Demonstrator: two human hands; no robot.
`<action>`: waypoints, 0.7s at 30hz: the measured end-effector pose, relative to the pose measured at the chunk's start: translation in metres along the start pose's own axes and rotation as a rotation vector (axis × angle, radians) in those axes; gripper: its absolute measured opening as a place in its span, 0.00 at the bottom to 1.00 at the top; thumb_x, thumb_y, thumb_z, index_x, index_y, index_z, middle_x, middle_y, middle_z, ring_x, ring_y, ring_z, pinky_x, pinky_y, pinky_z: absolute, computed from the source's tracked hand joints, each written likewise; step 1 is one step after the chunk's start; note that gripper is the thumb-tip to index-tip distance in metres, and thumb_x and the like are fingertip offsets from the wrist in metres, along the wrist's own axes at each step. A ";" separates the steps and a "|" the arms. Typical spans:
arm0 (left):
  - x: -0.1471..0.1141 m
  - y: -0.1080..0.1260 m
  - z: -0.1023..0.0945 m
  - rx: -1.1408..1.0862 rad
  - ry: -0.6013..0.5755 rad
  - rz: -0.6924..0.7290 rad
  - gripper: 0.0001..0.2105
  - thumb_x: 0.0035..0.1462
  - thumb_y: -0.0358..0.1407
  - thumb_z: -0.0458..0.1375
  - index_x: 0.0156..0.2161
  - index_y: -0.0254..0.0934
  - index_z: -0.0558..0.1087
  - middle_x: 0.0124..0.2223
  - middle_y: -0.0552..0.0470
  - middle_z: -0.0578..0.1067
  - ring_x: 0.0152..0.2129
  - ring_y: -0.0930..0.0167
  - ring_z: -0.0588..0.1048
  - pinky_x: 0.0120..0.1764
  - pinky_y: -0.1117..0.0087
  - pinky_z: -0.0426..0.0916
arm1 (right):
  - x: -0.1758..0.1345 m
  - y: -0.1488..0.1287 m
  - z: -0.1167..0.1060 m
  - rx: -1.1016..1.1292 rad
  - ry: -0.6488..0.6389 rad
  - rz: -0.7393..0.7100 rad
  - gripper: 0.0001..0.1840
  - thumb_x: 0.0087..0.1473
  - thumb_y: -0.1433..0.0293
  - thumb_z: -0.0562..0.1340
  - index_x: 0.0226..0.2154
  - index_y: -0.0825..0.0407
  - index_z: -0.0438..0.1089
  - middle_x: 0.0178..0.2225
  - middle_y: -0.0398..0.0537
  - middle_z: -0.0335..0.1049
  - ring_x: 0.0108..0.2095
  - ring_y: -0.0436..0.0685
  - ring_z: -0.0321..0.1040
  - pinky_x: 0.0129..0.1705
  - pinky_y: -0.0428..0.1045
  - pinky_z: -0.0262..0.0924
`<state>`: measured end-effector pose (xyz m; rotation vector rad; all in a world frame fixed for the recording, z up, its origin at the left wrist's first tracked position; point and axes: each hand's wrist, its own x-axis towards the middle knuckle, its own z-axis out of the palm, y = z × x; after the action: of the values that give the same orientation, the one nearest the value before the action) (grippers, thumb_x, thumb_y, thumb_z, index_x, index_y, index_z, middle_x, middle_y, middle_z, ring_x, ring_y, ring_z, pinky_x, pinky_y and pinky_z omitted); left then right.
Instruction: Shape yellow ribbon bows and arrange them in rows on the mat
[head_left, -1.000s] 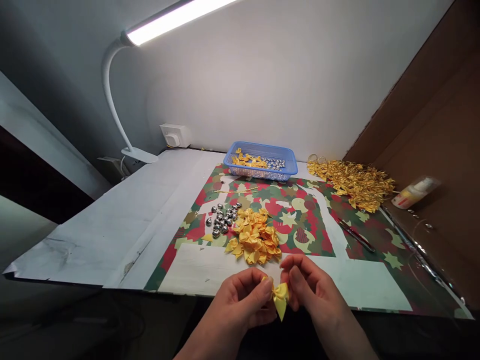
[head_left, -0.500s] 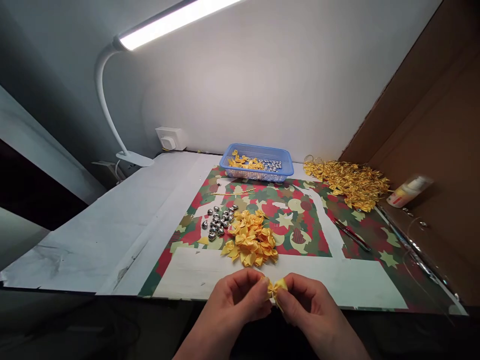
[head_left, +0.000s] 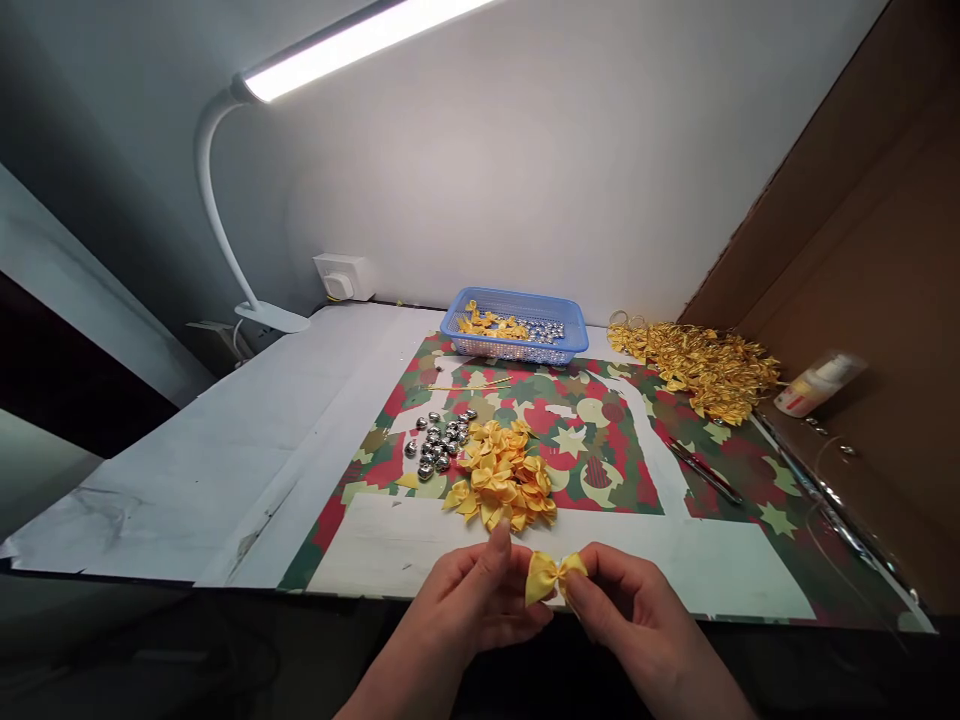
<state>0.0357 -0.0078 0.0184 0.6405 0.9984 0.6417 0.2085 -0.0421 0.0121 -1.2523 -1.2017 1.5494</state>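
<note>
A small yellow ribbon bow (head_left: pixel 543 577) is pinched at its right loop between the thumb and forefinger of my right hand (head_left: pixel 634 615). My left hand (head_left: pixel 480 600) is open, its thumb lifted away from the bow. The left fingers lie close behind the bow's left loop; whether they touch it I cannot tell. Just beyond my hands lies a pile of yellow ribbon bows (head_left: pixel 501 478). Several silver jingle bells (head_left: pixel 442 445) sit together at that pile's left side.
Farther back stands a blue plastic basket (head_left: pixel 514 350) with bows and bells inside. A heap of gold bows (head_left: pixel 705 370) lies at the back right. Tweezers (head_left: pixel 705 470) rest on the patterned sheet, near a small bottle (head_left: pixel 817 385). A lamp (head_left: pixel 217 200) is at left.
My left thumb has lifted off the bow, and more of its left loop now shows. The right hand keeps its pinch.
</note>
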 end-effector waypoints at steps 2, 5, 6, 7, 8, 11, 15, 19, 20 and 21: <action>-0.001 0.002 0.002 0.040 0.002 0.042 0.19 0.48 0.50 0.67 0.30 0.32 0.78 0.29 0.51 0.77 0.28 0.70 0.74 0.38 0.69 0.72 | 0.000 -0.001 0.001 -0.003 -0.015 0.002 0.21 0.58 0.52 0.60 0.28 0.53 0.67 0.25 0.39 0.56 0.28 0.50 0.50 0.31 0.45 0.49; -0.002 0.005 0.007 0.135 -0.001 0.129 0.16 0.48 0.46 0.69 0.28 0.33 0.76 0.27 0.55 0.74 0.27 0.72 0.72 0.36 0.72 0.70 | 0.001 0.000 -0.001 -0.022 -0.047 -0.009 0.22 0.59 0.51 0.58 0.28 0.53 0.67 0.25 0.39 0.56 0.28 0.50 0.51 0.31 0.45 0.49; -0.003 0.005 0.009 0.145 -0.001 0.143 0.15 0.49 0.45 0.68 0.28 0.33 0.76 0.27 0.55 0.74 0.26 0.73 0.72 0.35 0.72 0.70 | 0.001 0.001 -0.002 -0.025 -0.051 -0.015 0.23 0.60 0.51 0.57 0.28 0.53 0.67 0.25 0.39 0.56 0.28 0.50 0.51 0.31 0.45 0.49; -0.003 0.006 0.011 0.146 0.002 0.152 0.15 0.50 0.45 0.68 0.28 0.33 0.75 0.26 0.55 0.74 0.26 0.73 0.71 0.35 0.73 0.69 | 0.002 0.002 -0.004 -0.027 -0.051 -0.017 0.23 0.60 0.50 0.56 0.29 0.53 0.67 0.24 0.39 0.55 0.27 0.50 0.50 0.30 0.45 0.48; -0.002 0.006 0.012 0.145 0.005 0.157 0.15 0.50 0.45 0.67 0.28 0.33 0.75 0.26 0.55 0.74 0.26 0.73 0.71 0.34 0.73 0.69 | 0.002 0.003 -0.006 -0.024 -0.041 -0.015 0.24 0.60 0.50 0.56 0.29 0.53 0.67 0.24 0.39 0.55 0.27 0.50 0.50 0.29 0.45 0.47; 0.001 0.005 0.012 0.163 0.022 0.169 0.15 0.50 0.45 0.67 0.27 0.33 0.75 0.26 0.55 0.73 0.26 0.72 0.71 0.33 0.74 0.68 | 0.004 0.005 -0.008 -0.041 0.017 0.000 0.23 0.60 0.48 0.56 0.32 0.52 0.67 0.25 0.39 0.57 0.26 0.50 0.51 0.28 0.46 0.47; 0.008 0.005 0.009 0.219 0.004 0.218 0.15 0.52 0.46 0.66 0.27 0.34 0.75 0.26 0.56 0.72 0.26 0.72 0.70 0.33 0.73 0.68 | 0.008 0.003 -0.009 -0.143 0.081 -0.028 0.23 0.57 0.50 0.59 0.27 0.53 0.67 0.24 0.40 0.59 0.25 0.50 0.52 0.27 0.46 0.47; 0.012 0.007 0.008 0.223 0.054 0.320 0.16 0.50 0.50 0.66 0.35 0.38 0.78 0.34 0.52 0.77 0.33 0.65 0.75 0.40 0.67 0.72 | 0.024 -0.008 -0.036 -0.304 0.188 -0.089 0.22 0.57 0.51 0.59 0.26 0.53 0.68 0.23 0.40 0.59 0.25 0.51 0.55 0.26 0.46 0.50; 0.013 0.007 0.009 0.215 0.075 0.341 0.17 0.49 0.51 0.66 0.36 0.39 0.79 0.36 0.52 0.78 0.34 0.64 0.76 0.40 0.66 0.72 | 0.033 -0.012 -0.049 -0.373 0.233 -0.111 0.23 0.56 0.50 0.59 0.25 0.52 0.68 0.22 0.40 0.59 0.24 0.51 0.55 0.25 0.46 0.50; 0.013 0.007 0.009 0.201 0.083 0.349 0.18 0.48 0.51 0.67 0.36 0.40 0.79 0.36 0.51 0.79 0.34 0.64 0.76 0.41 0.65 0.72 | 0.042 -0.016 -0.063 -0.418 0.290 -0.120 0.23 0.57 0.50 0.59 0.25 0.52 0.68 0.21 0.39 0.59 0.24 0.50 0.55 0.25 0.46 0.51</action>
<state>0.0471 0.0049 0.0200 0.9851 1.0456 0.8854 0.2625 0.0140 0.0141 -1.5759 -1.4192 1.0148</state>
